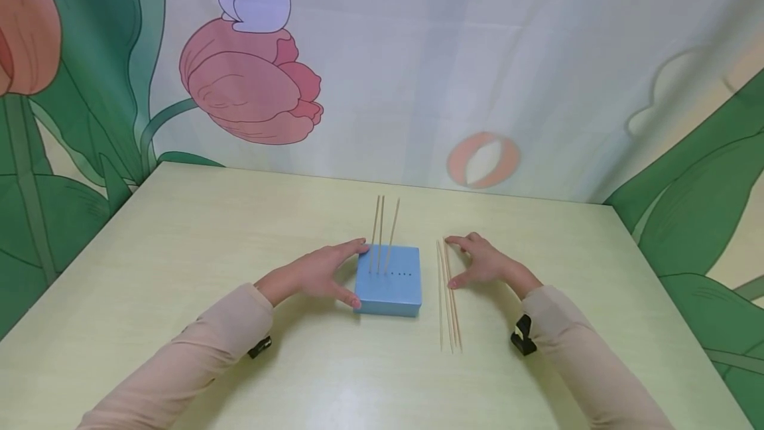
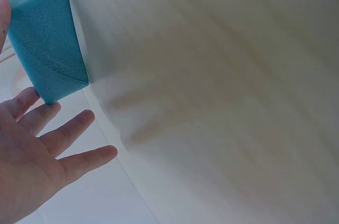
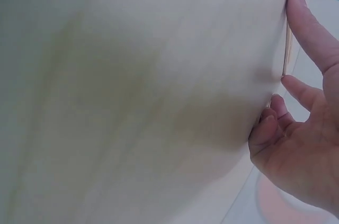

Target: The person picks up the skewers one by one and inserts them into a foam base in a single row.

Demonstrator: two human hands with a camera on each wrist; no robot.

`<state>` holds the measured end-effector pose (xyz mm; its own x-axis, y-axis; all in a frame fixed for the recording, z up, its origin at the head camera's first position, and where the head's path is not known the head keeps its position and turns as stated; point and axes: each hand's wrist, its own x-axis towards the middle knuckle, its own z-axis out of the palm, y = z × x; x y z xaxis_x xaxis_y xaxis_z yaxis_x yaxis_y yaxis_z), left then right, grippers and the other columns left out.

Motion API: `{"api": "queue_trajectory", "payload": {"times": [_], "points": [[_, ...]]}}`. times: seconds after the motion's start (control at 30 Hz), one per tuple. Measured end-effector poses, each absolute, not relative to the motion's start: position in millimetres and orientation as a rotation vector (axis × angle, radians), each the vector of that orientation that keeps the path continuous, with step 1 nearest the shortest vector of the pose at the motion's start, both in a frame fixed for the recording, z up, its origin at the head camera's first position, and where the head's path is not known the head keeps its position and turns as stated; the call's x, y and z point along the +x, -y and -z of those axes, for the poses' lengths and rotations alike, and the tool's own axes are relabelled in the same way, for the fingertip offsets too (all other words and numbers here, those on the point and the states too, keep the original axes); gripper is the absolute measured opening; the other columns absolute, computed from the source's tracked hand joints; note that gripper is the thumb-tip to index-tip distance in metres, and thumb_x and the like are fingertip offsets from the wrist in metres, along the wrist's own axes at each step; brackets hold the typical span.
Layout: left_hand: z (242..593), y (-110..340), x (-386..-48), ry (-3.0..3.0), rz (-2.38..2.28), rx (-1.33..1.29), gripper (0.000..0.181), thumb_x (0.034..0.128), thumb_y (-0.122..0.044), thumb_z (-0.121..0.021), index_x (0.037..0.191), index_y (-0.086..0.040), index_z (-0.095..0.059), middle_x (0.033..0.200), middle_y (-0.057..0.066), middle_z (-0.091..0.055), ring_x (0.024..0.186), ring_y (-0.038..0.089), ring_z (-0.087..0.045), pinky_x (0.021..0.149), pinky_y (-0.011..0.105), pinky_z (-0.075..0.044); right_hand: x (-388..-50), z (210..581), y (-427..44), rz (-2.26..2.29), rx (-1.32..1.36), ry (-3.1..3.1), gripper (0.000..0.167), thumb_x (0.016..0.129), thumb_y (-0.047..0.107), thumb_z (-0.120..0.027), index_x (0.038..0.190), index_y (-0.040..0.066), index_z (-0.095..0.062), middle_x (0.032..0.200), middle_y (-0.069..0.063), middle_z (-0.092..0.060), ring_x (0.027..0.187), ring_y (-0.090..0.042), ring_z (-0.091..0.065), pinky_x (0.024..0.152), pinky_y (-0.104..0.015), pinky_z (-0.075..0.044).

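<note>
left hand [image 1: 322,272], spread wide, holds the blue block [image 1: 402,290] on the table [image 1: 334,370] — right hand [image 1: 482,263] half-open, touching loose sticks [image 1: 455,314] just beside it; whether it pinches any, i can't quite tell.

Bench [image 1: 537,231]: pale yellow, flat, faintly streaked; its straight far edge [image 1: 334,179] runs from left to right, and its left and right edges spread apart toward the near side.
Gleam [image 1: 346,393]: a soft whitish patch on the near part of the bench, around the middle.
Blue block [image 1: 401,289]: 1, sitting flat around the middle of the bench, its near face in view below a squarish top.
Loose sticks [image 1: 453,316]: thin, tan, lying just right of the block, apart from it; 4 near tips show.
Lie of the sticks: roughly far to near, far ends close together, near ends slightly fanned.
</note>
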<state>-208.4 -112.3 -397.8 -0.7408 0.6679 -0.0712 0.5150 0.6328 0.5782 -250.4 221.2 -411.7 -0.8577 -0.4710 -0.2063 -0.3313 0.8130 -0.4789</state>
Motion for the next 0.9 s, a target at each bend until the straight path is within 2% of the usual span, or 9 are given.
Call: {"api": "queue_trajectory", "payload": {"times": [0.17, 0.37, 0.73, 0.9], "points": [[398.6, 112.4, -208.7, -2.580, -0.781, 0.957, 0.100, 0.0651, -0.045, -0.078, 0.142, -0.006, -0.027, 0.148, 0.013, -0.023, 0.132, 0.030, -0.027, 0.105, 0.043, -0.026, -252.1, 411.1, -220.4, 0.614, -0.619, -2.667, 0.091, 0.066, 0.033, -0.081, 0.138, 0.002, -0.035, 0.109, -0.020, -0.041, 0.103, -0.034, -0.041, 0.085, -0.047, -0.038], [399.9, 112.3, -209.3, -2.583, -0.790, 0.970, 0.100, 0.0650, -0.045, -0.079, 0.142, -0.005, -0.028, 0.147, 0.014, -0.024, 0.132, 0.031, -0.028, 0.105, 0.043, -0.026, -255.3, 408.4, -219.6, 0.594, -0.627, -2.653, 0.086, 0.065, 0.033, -0.082, 0.134, 0.008, -0.037, 0.109, -0.021, -0.042, 0.104, -0.036, -0.042, 0.086, -0.049, -0.038], [399.4, 112.6, -208.4, -2.590, -0.775, 0.963, 0.100, 0.0652, -0.045, -0.078, 0.142, -0.007, -0.028, 0.148, 0.013, -0.023, 0.133, 0.030, -0.025, 0.106, 0.042, -0.024, -259.7, 406.0, -219.3, 0.688, -0.615, -2.601, 0.089, 0.061, 0.021, -0.086, 0.125, 0.000, -0.029, 0.107, -0.024, -0.044, 0.098, -0.034, -0.043, 0.087, -0.047, -0.036], [397.4, 112.0, -207.6, -2.589, -0.771, 0.966, 0.100, 0.0651, -0.046, -0.078, 0.142, -0.006, -0.027, 0.148, 0.013, -0.022, 0.133, 0.030, -0.025, 0.106, 0.042, -0.024, -259.6, 406.4, -226.7, 0.963, -0.604, -2.472, 0.089, 0.064, 0.007, -0.083, 0.123, -0.003, -0.017, 0.086, -0.015, -0.050, 0.077, -0.023, -0.047, 0.073, -0.033, -0.040]]}}
